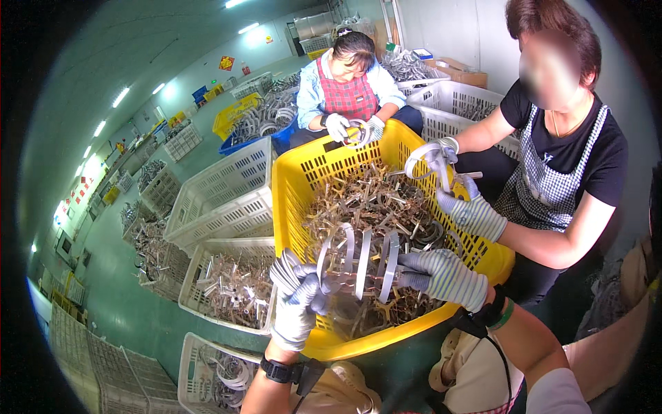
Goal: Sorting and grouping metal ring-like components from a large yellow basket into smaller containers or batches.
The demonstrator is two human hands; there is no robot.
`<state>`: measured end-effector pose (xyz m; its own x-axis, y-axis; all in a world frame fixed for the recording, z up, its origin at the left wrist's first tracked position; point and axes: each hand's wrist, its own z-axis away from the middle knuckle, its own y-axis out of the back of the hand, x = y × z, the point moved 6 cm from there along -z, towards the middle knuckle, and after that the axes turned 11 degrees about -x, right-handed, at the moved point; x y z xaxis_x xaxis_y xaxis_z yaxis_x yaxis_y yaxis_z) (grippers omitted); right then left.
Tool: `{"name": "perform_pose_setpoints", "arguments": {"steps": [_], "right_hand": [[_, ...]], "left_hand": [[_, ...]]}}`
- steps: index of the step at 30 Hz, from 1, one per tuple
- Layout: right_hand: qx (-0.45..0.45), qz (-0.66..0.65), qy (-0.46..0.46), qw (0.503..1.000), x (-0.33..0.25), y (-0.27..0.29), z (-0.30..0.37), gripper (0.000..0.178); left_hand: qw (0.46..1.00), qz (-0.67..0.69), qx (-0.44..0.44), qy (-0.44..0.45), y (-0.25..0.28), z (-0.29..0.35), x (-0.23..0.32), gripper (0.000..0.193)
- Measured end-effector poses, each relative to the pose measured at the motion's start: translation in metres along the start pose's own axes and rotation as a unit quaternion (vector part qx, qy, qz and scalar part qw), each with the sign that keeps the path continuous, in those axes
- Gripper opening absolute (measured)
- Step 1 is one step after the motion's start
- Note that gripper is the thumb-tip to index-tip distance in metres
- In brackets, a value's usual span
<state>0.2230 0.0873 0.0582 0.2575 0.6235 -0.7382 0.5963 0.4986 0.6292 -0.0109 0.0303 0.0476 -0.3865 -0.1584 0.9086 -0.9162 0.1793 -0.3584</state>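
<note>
Both my hands wear striped work gloves and are raised over the near end of a yellow basket (pixel 407 336). Between them hangs a row of thin, silvery curved metal bands (pixel 363 263). My left hand (pixel 295 293) has its fingers closed at the left end of the row. At the other end, the dark fingertips of my right hand (pixel 447 277) are pressed together against the bands. Exactly where the fingers meet the metal is partly hidden. Below, a tangled heap of brownish and silvery metal pieces (pixel 365 200) fills the basket.
A gloved co-worker (pixel 352 90) across the basket holds curved bands; another person (pixel 558 159) at right holds a similar band (pixel 417 159). White crates (pixel 227 193) stand at left, one with metal scraps (pixel 238 286), another with curved bands (pixel 231 376). A blue crate (pixel 234 147) stands behind.
</note>
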Motion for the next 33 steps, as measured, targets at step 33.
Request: {"name": "perform_pose_setpoints", "arguments": {"steps": [33], "right_hand": [[-0.04, -0.443, -0.158, 0.881, 0.011, -0.029, -0.002, 0.028]], "left_hand": [[0.969, -0.216, 0.114, 0.033, 0.0, 0.006, -0.038, 0.008]]}}
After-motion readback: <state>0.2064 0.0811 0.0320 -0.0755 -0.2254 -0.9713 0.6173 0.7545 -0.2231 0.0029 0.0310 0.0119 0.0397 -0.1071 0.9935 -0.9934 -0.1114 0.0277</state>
